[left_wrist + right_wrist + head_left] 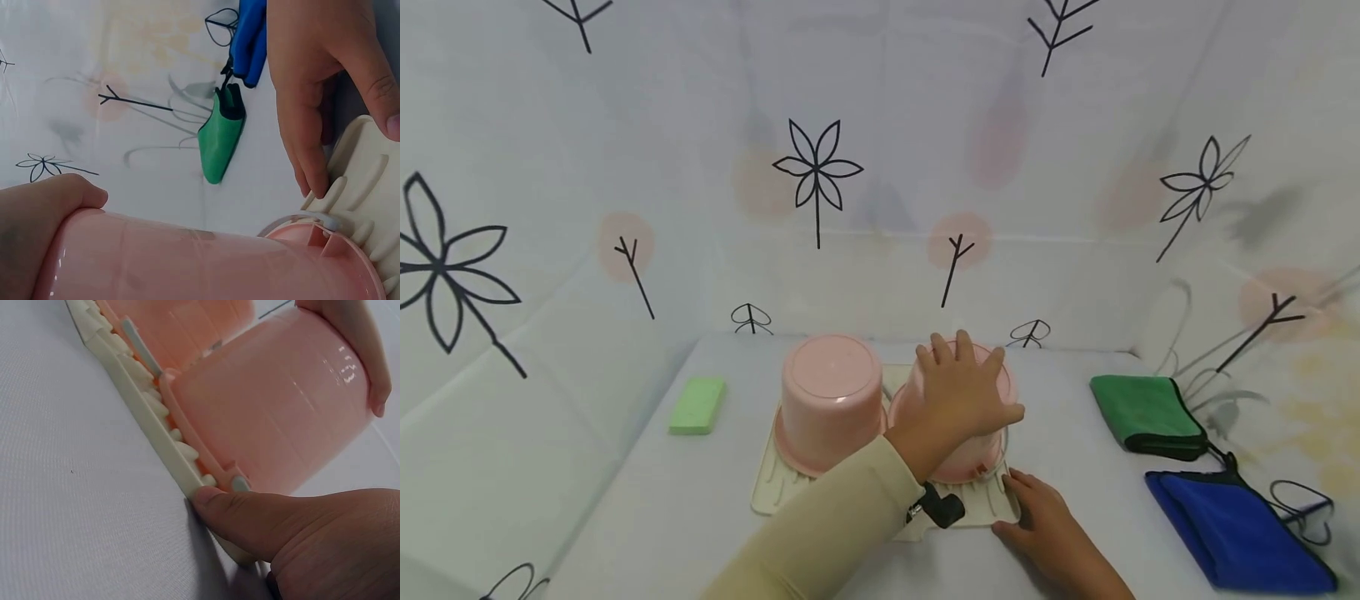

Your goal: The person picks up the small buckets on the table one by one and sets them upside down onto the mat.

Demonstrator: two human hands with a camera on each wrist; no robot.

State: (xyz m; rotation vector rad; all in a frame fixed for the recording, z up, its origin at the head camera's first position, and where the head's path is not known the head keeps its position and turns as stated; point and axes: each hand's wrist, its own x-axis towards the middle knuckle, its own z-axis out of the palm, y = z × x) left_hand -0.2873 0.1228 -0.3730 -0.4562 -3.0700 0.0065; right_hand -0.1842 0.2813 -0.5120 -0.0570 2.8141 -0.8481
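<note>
Two pink buckets stand upside down, side by side, on a cream ribbed draining tray. My left hand lies over the upturned base of the right bucket. Its fingers are spread across that base, and the thumb hooks over the side, as the left wrist view shows. The left bucket is untouched. At the tray's near right corner, my right hand pinches the edge, with the thumb on the near side. Pale handles lie down by the bucket rims. My left forearm hides part of the tray.
A light green sponge-like block lies on the white table to the left. On the right are a folded green cloth and a folded blue cloth, both dark-edged. A patterned white sheet rises behind the table.
</note>
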